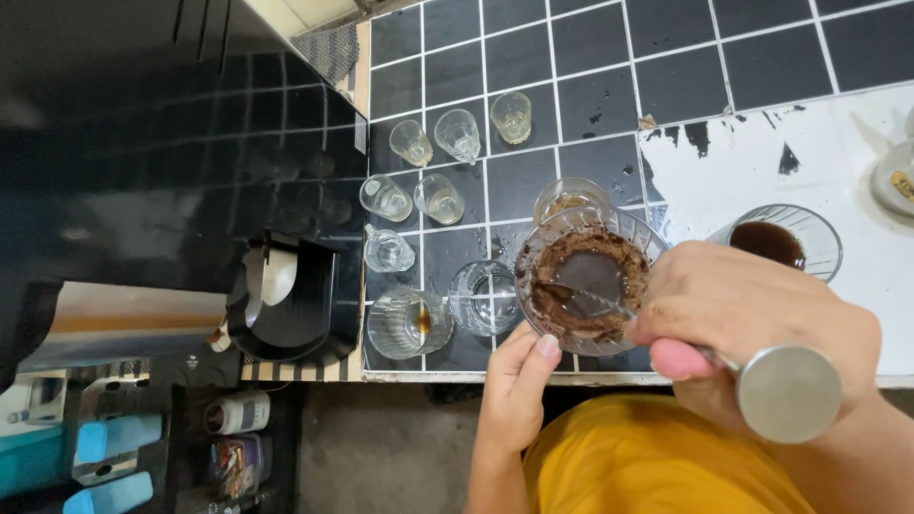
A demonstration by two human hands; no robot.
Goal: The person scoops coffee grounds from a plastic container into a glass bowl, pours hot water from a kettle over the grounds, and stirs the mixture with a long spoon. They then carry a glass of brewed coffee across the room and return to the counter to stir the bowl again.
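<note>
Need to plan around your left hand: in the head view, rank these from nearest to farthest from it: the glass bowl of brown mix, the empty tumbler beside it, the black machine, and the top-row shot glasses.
From the left hand:
1. Glass bowl of brown mix, touched by its fingers.
2. Empty tumbler, just left of the bowl.
3. Black machine, at the counter's left edge.
4. Top-row shot glasses, far back on the tiles.

small empty glasses (438,167) | glass of dark liquid (783,240) | black tiled counter (590,67) | black machine (286,295)

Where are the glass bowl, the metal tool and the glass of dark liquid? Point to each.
glass bowl (557,227): head view, on its far rim.
metal tool (788,393): head view, on its round end.
glass of dark liquid (769,242): head view, on the liquid.
</note>
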